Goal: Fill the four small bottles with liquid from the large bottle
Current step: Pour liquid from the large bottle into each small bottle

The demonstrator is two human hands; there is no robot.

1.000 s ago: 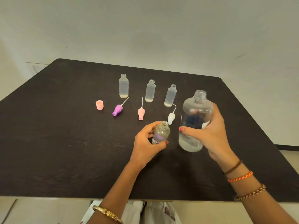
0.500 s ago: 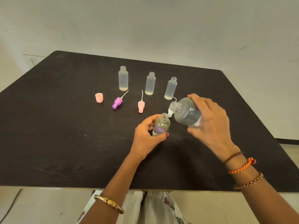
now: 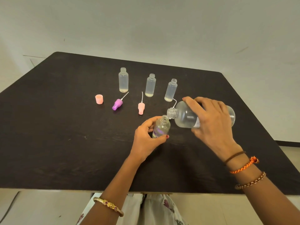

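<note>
The left hand point(image 3: 146, 140) wraps the small bottle point(image 3: 161, 127) standing on the table point(image 3: 65, 143). The right hand point(image 3: 212, 125) grips the large bottle point(image 3: 185, 117), tipped with its mouth just over the small one. The person should pour slowly and keep both mouths lined up.

**Surroundings only**

Dark table point(image 3: 48, 135), matte, rounded far corners; faint pale scuffs on its near-left surface. Plain off-white wall point(image 3: 146, 26) behind, with a few small marks. Pale floor point(image 3: 40, 208) below the near edge. Floral-print cloth point(image 3: 162, 208), white with purplish motifs, shows just under the table's front edge.
</note>
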